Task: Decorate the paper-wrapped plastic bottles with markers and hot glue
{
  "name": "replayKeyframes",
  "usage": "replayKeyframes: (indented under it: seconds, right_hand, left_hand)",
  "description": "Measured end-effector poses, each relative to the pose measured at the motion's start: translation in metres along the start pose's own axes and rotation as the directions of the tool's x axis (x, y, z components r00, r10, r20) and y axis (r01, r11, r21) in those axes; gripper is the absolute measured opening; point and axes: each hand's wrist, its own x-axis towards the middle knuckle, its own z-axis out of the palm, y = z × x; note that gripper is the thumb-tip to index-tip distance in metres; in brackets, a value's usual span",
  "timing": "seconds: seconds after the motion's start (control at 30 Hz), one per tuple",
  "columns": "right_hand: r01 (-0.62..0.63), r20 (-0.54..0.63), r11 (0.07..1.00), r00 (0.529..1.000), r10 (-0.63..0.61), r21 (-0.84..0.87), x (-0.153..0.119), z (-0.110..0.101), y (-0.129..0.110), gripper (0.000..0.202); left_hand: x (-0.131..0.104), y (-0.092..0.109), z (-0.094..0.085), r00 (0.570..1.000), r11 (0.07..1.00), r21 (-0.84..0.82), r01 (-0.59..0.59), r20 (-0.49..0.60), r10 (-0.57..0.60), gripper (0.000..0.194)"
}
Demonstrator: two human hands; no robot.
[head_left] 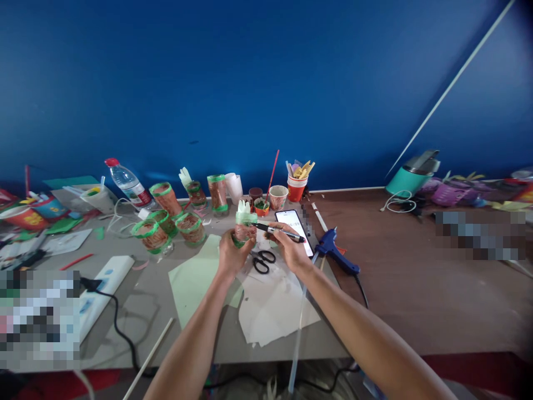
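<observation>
In the head view, my left hand is wrapped round a small brown-painted cup with a green rim. A pale green, finger-shaped paper piece stands up at its top. My right hand grips a black and silver marker pen, its tip against or very near the cup's upper side. Below and between my hands, black-handled scissors lie on white paper. A sheet of pale green paper lies under my left forearm.
Several painted cups and a water bottle stand to the left. A phone and a blue glue gun lie to the right. A power strip with a black cord lies at left.
</observation>
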Motion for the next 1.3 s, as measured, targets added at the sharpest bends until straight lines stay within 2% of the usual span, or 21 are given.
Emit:
replayKeyframes:
  seconds: [0.13,0.47,0.7,0.87,1.0,1.3]
  right_hand:
    - [0.004,0.018,1.000,1.000,-0.004,0.018,-0.001,0.001,0.000,0.024]
    - [-0.022,-0.027,0.999,0.999,0.022,0.026,0.000,0.002,-0.003,0.028]
    - [-0.015,0.012,0.996,1.000,0.014,0.085,-0.002,0.003,-0.003,0.032]
    - [0.008,-0.003,1.000,1.000,-0.008,0.021,-0.003,0.005,-0.006,0.039]
    - [-0.007,-0.012,0.999,1.000,0.008,0.031,-0.003,0.006,-0.008,0.033]
    - [-0.002,0.082,1.000,0.997,0.004,-0.029,-0.006,0.006,-0.009,0.032]
  left_hand:
    - [0.000,-0.002,0.001,1.000,1.000,0.009,-0.004,0.012,0.004,0.041]
    - [0.001,-0.003,0.001,1.000,1.000,0.000,-0.019,0.013,0.019,0.039]
    - [0.000,-0.008,0.004,0.999,0.999,0.022,-0.037,-0.007,0.037,0.043]
    - [0.001,-0.011,0.006,1.000,0.998,0.050,-0.031,0.001,0.031,0.043]
    - [0.001,-0.013,0.007,0.999,0.998,0.053,-0.037,-0.011,0.038,0.043]
    - [0.002,-0.012,0.007,0.999,0.998,0.063,-0.031,-0.005,0.032,0.042]
